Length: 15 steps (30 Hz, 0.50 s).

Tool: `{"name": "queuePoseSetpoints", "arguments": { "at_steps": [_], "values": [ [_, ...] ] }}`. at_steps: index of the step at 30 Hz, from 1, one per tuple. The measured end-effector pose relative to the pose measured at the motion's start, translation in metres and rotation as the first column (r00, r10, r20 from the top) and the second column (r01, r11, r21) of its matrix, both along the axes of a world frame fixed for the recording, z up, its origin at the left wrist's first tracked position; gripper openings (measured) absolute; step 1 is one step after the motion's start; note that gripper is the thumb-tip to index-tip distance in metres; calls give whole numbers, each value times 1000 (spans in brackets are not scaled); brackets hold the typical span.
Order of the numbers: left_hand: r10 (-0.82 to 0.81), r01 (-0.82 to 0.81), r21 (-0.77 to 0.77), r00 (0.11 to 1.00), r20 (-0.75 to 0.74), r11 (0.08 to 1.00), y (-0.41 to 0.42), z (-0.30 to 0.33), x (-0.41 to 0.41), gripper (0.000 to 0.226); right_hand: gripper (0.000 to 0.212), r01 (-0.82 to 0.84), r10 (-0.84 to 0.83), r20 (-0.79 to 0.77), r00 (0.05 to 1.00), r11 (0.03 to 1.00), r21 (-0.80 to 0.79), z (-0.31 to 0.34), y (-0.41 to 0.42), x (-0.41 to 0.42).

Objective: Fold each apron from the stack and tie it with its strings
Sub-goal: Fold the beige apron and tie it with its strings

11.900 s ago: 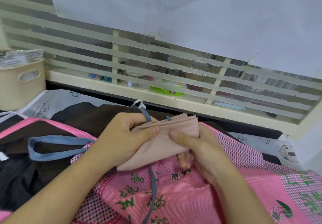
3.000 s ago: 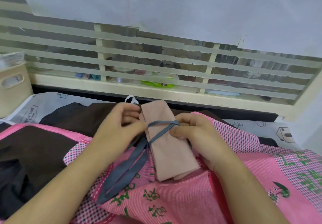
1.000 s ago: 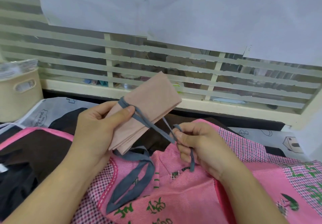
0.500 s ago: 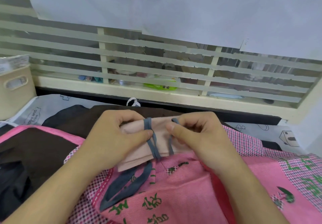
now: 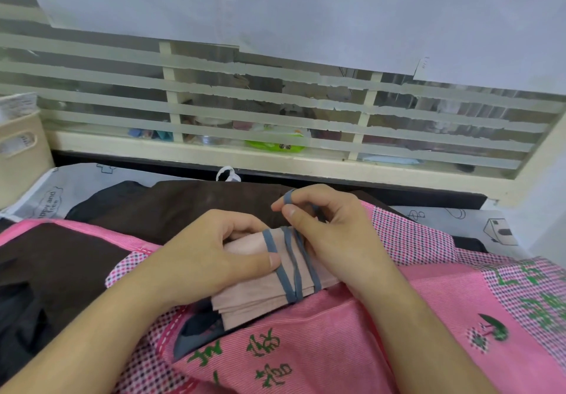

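On top of a spread pink apron [image 5: 352, 341] with green embroidered characters lies the folded beige apron [image 5: 254, 289] — a narrow, layered bundle running from the left hand toward the right, its near end fanned into several visible folds. The left hand [image 5: 202, 258] grips the far-left part of the bundle, thumb pressed flat on the upper face just beside the first band of string and the other fingers curled round the far edge. A grey-blue string [image 5: 291, 268] crosses the bundle in three or four bands close together, some slanting so that they meet at the near edge. The right hand [image 5: 327, 228] sits at the right end of the bundle, its fingers bent; thumb and forefinger pinch a stretch of the same string, which loops over the forefinger tip above the bundle. More grey-blue strap [image 5: 196, 332] shows in a dark pocket beneath the bundle's near end, partly hidden by the pink cloth. To the left the pink apron gives way to a dark brown cloth [image 5: 190, 200], and farther left a black one. Behind them a white printed sheet [image 5: 76, 185] covers the surface, a beige basket [image 5: 21, 151] stands at the far left edge, and a window with frosted horizontal stripes [image 5: 275, 118] runs across the back — white paper [image 5: 306, 10] covers its upper part.
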State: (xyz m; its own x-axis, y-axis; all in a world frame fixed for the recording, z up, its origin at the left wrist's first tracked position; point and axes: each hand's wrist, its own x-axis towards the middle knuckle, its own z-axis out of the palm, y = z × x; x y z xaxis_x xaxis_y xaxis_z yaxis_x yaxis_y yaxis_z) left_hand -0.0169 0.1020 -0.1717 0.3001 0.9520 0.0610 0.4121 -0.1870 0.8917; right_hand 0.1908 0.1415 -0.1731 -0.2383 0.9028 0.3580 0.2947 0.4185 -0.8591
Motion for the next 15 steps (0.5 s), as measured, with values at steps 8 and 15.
{"name": "queuePoseSetpoints", "arguments": {
  "at_steps": [8, 15],
  "values": [
    [120, -44, 298, 963, -241, 954, 2, -13, -2, 34, 18, -38, 38, -9, 999, 999, 2, 0, -2, -5],
    [90, -85, 93, 995, -45, 992, 8, -14, -1, 20, 29, -105, 105, -25, 994, 994, -1, -3, 0, -8]
  ]
}}
